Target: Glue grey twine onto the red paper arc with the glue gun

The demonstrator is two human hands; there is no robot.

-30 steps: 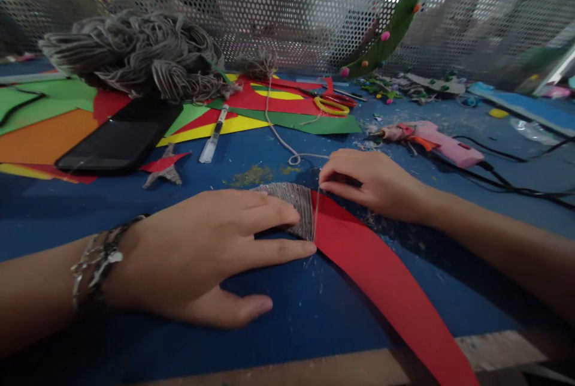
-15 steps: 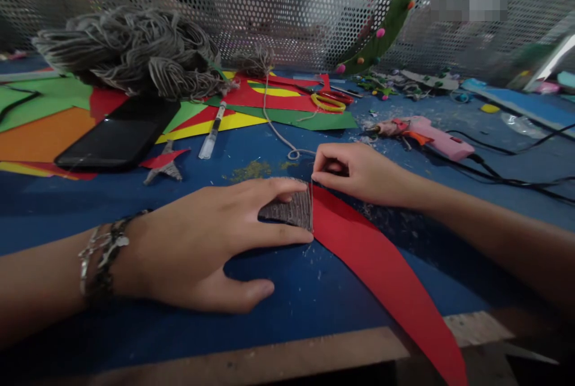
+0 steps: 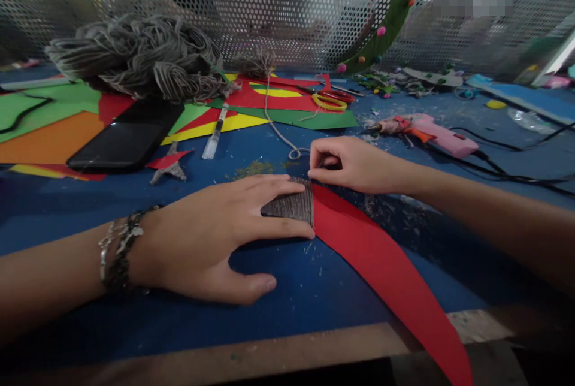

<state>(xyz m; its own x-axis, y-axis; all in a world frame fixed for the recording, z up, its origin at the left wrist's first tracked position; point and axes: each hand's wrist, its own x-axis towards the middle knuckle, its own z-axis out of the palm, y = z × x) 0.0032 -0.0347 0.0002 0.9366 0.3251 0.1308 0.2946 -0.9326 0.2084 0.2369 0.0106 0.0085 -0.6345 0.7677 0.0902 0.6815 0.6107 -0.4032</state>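
Observation:
A curved red paper strip [image 3: 381, 260] lies on the blue table, its near end hanging over the edge. Its far-left part is wound with grey yarn [image 3: 291, 206]. My left hand [image 3: 215, 236] rests flat with fingers apart, pressing on the wrapped part. At the border between yarn and bare red, my right hand [image 3: 350, 164] is closed in a pinch on the grey yarn strand [image 3: 294, 153]. From there the strand loops on the table and runs back toward a small tuft of yarn [image 3: 258, 64].
Behind lie a big grey yarn skein [image 3: 139, 59], coloured paper sheets [image 3: 49, 137], a black phone [image 3: 128, 137], a star [image 3: 169, 163] partly wrapped in yarn, a marker [image 3: 216, 131] and scissors [image 3: 330, 101]. A pink glue gun [image 3: 431, 133] with its cord is at the right.
My right hand has shifted slightly left and back, bringing the strand down against the wrapped edge. The left hand's fingers now lie flatter on the winding. The view has shifted slightly.

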